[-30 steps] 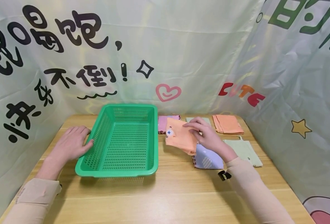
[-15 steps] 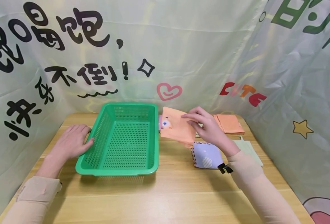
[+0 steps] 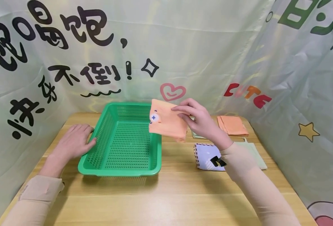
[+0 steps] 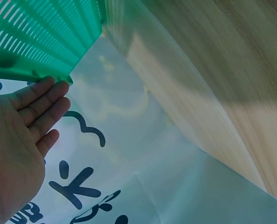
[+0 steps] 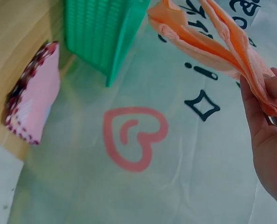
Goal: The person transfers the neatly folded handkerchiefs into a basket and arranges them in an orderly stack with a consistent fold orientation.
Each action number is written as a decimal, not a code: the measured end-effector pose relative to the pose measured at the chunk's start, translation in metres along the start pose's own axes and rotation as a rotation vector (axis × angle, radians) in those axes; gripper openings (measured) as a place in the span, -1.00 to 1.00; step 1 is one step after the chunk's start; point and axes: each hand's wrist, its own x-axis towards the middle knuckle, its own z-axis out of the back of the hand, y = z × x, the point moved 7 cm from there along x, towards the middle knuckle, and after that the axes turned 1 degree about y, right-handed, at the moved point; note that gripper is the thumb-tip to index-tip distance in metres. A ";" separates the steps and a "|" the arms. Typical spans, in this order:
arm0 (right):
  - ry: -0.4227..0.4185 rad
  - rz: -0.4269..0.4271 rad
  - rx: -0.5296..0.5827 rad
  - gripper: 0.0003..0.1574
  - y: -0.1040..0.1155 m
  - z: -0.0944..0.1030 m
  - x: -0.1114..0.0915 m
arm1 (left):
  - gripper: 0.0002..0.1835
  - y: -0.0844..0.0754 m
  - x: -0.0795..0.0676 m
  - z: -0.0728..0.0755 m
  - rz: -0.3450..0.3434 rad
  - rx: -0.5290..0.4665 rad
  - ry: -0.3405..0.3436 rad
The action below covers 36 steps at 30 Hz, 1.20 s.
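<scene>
My right hand (image 3: 198, 119) pinches a folded orange towel (image 3: 166, 121) between thumb and fingers, near its right edge. A small bear face with a blue star is printed on the towel's left part. It hangs in the air and overlaps the right rim of the green plastic basket (image 3: 119, 172) in the head view. In the right wrist view the towel's orange folds (image 5: 208, 46) spread apart away from the fingers. My left hand (image 3: 73, 142) rests at the basket's left rim; in the left wrist view its fingers (image 4: 45, 105) lie fairly straight beside the basket edge (image 4: 36, 74).
Folded towels lie on the wooden table (image 3: 172, 194) to the right: a blue one (image 3: 206, 153) with a checked edge, a pale green one (image 3: 258, 153) and another orange one (image 3: 232, 125). A pink towel (image 5: 38, 93) shows in the right wrist view. Printed curtains (image 3: 206, 62) enclose the table.
My right hand has lifted the orange towel up and left, from above the other towels to the basket's right rim. My left hand keeps its place at the basket.
</scene>
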 end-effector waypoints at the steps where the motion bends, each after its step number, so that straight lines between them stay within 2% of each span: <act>1: 0.000 0.006 0.005 -0.57 0.001 -0.002 0.003 | -0.50 0.000 0.000 0.000 0.001 0.000 0.001; 9: 0.008 0.067 0.064 -0.62 0.012 -0.023 0.025 | -0.50 -0.001 0.001 0.000 0.005 -0.006 0.012; 17: 0.023 0.130 0.124 -0.67 0.026 -0.057 0.038 | -0.50 -0.002 0.001 0.002 0.005 -0.001 0.011; 26: 0.080 0.145 0.202 -0.67 0.035 -0.103 0.032 | -0.51 -0.001 0.001 -0.001 0.010 0.003 0.009; 36: 0.181 0.068 0.234 -0.67 0.043 -0.144 0.019 | -0.51 0.000 0.001 -0.001 0.019 0.005 0.014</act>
